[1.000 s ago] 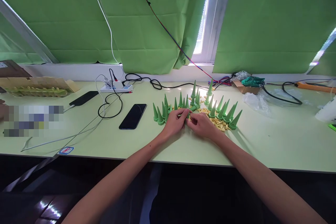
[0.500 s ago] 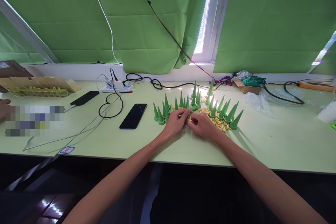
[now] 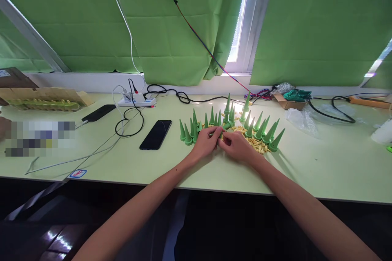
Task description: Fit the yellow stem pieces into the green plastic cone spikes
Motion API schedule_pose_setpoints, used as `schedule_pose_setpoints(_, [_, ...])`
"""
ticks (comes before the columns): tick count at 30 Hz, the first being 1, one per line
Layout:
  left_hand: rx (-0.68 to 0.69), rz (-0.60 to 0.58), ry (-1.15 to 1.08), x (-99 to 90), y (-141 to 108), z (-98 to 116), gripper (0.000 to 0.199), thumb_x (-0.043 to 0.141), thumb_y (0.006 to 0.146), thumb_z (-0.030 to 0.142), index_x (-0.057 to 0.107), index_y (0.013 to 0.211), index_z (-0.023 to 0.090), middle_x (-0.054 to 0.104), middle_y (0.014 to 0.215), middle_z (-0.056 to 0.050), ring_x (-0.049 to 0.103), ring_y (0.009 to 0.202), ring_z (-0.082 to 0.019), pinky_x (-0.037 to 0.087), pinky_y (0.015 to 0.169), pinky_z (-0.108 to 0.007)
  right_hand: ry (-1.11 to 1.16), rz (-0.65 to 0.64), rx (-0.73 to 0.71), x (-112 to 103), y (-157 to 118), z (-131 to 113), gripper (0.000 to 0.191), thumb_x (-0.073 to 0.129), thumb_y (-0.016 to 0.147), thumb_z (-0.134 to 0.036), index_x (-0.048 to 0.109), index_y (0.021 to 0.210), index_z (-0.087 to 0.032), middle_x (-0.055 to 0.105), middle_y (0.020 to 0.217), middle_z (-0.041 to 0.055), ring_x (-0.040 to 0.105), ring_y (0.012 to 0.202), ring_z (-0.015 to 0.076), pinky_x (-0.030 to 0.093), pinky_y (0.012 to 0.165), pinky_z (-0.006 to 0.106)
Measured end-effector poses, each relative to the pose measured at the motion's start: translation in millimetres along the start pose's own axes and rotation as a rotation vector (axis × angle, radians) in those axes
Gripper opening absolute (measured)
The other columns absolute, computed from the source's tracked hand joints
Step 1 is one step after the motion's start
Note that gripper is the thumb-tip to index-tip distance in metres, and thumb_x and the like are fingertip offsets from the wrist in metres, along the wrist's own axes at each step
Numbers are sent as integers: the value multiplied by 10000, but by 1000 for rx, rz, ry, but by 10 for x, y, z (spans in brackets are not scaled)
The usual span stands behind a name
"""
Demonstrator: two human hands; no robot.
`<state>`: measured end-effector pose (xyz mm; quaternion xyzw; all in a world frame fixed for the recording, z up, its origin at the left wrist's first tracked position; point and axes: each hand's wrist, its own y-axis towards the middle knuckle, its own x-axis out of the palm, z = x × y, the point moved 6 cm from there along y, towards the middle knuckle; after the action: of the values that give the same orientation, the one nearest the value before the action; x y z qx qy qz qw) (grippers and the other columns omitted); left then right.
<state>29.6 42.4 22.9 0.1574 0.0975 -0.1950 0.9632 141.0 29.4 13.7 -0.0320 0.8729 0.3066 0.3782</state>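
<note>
My left hand and my right hand meet over the table, fingertips pinched together around a small green piece, mostly hidden by the fingers. A bit of yellow shows just below the fingertips. Several green cones stand on round bases in an arc behind and to both sides of my hands. Small yellow pieces lie heaped among the cones, mainly beside my right hand.
Left of my hands lies a black phone. Further left are a power strip with cables, a second phone and a cardboard box. Clear plastic bags lie at right. Another person's hand shows at the left edge.
The view has shifted very slightly. My hands keep nearly the same pose, while the other person's hand at the left edge has moved a little.
</note>
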Motion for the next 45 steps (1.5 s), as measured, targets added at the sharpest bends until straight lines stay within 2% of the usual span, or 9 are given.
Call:
schedule_pose_setpoints(5, [12, 7, 20, 1, 2, 2, 443, 479, 902, 542, 564, 686, 164, 459, 589, 22, 398, 513, -93, 322, 499, -242, 13, 4, -4, -2, 1, -8, 334, 536, 806, -232, 333, 542, -206, 374, 467, -58, 300, 458, 80, 257, 506, 261])
schedule_pose_setpoints(13, [15, 11, 50, -6, 13, -9, 430, 491, 909, 508, 503, 648, 165, 417, 581, 28, 382, 517, -90, 303, 492, -243, 1, -5, 5, 0, -1, -6, 324, 530, 802, -223, 330, 548, -204, 377, 469, -58, 306, 457, 78, 255, 512, 258])
schedule_pose_setpoints(22, [-44, 3, -28, 2, 12, -55, 512, 422, 915, 601, 529, 670, 164, 397, 515, 34, 380, 468, -90, 307, 474, -241, -4, 4, -8, -11, 2, -13, 368, 551, 821, -265, 325, 537, -202, 379, 460, -57, 308, 451, 75, 256, 510, 256])
schedule_pose_setpoints(33, [-2, -10, 26, 5, 19, -77, 509, 409, 940, 559, 487, 637, 158, 389, 541, 36, 372, 503, -88, 308, 504, -242, -29, -5, -23, 3, -15, -35, 350, 527, 839, -265, 341, 550, -197, 377, 461, -58, 315, 443, 72, 253, 512, 244])
schedule_pose_setpoints(45, [37, 32, 99, -6, 27, -63, 493, 424, 945, 514, 411, 597, 165, 368, 561, 29, 324, 552, -100, 265, 536, -261, -81, -39, -10, 25, -22, -53, 312, 511, 827, -249, 345, 567, -200, 361, 475, -55, 301, 457, 79, 240, 526, 259])
